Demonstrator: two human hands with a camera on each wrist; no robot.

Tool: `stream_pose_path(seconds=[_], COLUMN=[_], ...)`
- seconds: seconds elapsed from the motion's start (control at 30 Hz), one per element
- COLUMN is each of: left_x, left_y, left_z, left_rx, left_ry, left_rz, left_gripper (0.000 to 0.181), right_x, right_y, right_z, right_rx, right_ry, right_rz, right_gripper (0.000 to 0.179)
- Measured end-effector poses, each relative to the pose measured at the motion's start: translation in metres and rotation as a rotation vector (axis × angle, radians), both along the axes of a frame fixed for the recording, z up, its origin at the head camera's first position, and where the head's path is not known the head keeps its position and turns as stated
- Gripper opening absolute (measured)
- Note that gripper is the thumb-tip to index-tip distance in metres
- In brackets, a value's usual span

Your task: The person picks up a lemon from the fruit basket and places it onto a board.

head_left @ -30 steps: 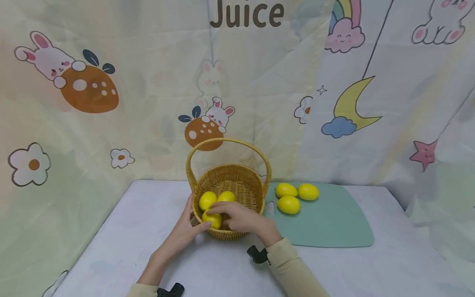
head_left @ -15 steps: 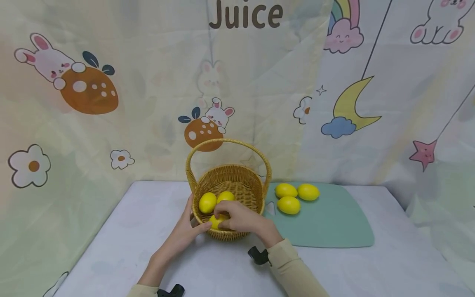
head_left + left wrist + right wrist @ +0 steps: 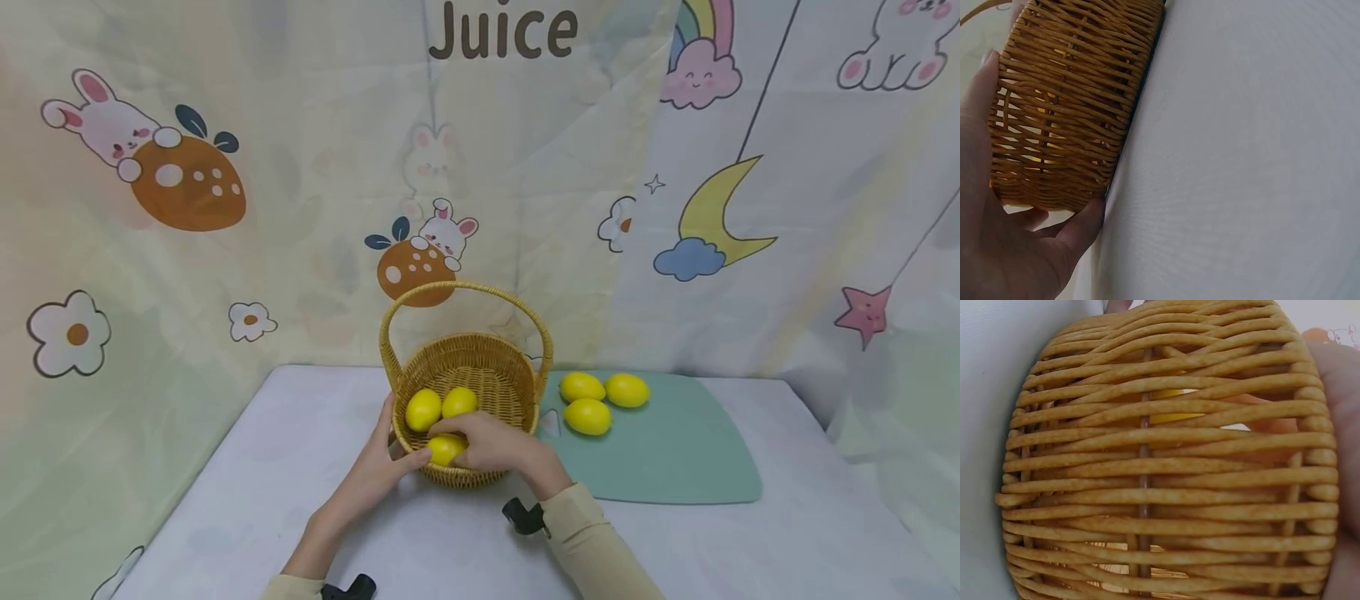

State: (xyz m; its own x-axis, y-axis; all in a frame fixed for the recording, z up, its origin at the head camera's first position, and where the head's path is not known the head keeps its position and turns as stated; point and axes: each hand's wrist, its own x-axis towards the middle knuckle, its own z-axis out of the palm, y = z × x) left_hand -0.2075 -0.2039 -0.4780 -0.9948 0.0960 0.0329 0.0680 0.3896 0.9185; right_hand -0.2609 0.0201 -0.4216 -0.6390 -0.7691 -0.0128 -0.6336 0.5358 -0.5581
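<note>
A woven basket [image 3: 525, 375] with a tall arched handle stands upright on the table. My left hand [image 3: 378, 462] grips its left side, thumb at the front rim; the left wrist view shows the fingers [image 3: 1082, 228] against the wicker [image 3: 1066, 94]. My right hand [image 3: 498, 442] reaches over the front rim and holds a yellow lemon [image 3: 446, 451] between fingers and thumb, low in the basket. Two other lemons, one at the left [image 3: 423, 409] and one beside it [image 3: 459, 402], lie behind it. In the right wrist view the basket wall [image 3: 1166, 475] hides most of that hand.
Right of the basket lies a green mat [image 3: 675, 454]. Three lemons sit near its back edge: a front one [image 3: 587, 417], a back-left one [image 3: 581, 387] and a right one [image 3: 627, 390]. A printed cloth [image 3: 315, 208] hangs behind the white table [image 3: 285, 433].
The lemon under my right hand has shifted right along the front of the basket. My right fingers have changed their hold on it. My left hand stays at the basket's side.
</note>
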Motion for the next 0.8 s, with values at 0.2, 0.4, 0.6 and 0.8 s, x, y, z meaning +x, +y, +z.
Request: stream_pose_path(seconds=[0.2, 0.4, 0.6, 0.8], left_x=[-0.002, -0.002, -0.001, -0.003], left_y=[0.001, -0.001, -0.001, 0.0], left_z=[-0.001, 0.0, 0.002, 0.0], left_rx=[-0.018, -0.032, -0.034, -0.032], left_ry=[-0.013, -0.041, -0.029, -0.018], left_rz=[0.002, 0.02, 0.019, 0.004], left_gripper=[0.106, 0.107, 0.109, 0.108], right_x=[-0.001, 0.003, 0.007, 0.01], right_y=[0.005, 0.009, 0.018, 0.034], right_z=[0.002, 0.009, 0.02, 0.033], right_rx=[-0.012, -0.054, -0.098, -0.116], right_ry=[0.019, 0.019, 0.072, 0.116], right_rz=[-0.019, -0.046, -0.081, -0.135], right_gripper=[0.047, 0.054, 0.052, 0.051])
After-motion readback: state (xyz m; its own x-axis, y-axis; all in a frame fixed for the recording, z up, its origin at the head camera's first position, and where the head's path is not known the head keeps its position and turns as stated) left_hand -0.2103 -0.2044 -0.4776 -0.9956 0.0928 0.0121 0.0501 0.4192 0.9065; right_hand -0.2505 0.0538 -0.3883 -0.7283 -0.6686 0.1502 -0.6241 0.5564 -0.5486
